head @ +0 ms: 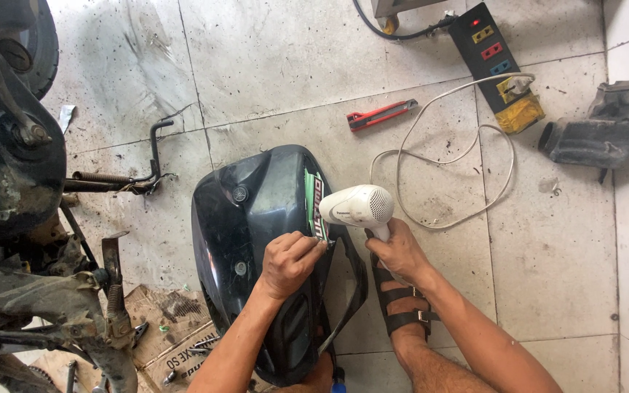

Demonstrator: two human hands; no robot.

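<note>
Fingers of the left hand are pinched on the edge of a green and white sticker on the black scooter body panel, which lies on the tiled floor between the person's legs. Right hand is wrapped tight around the handle of a white hair dryer, nozzle aimed at the sticker from just beside it. Its white cord loops back to a black power strip. Further out there's a red utility knife on the tiles, and a stripped scooter frame off to the left.
</note>
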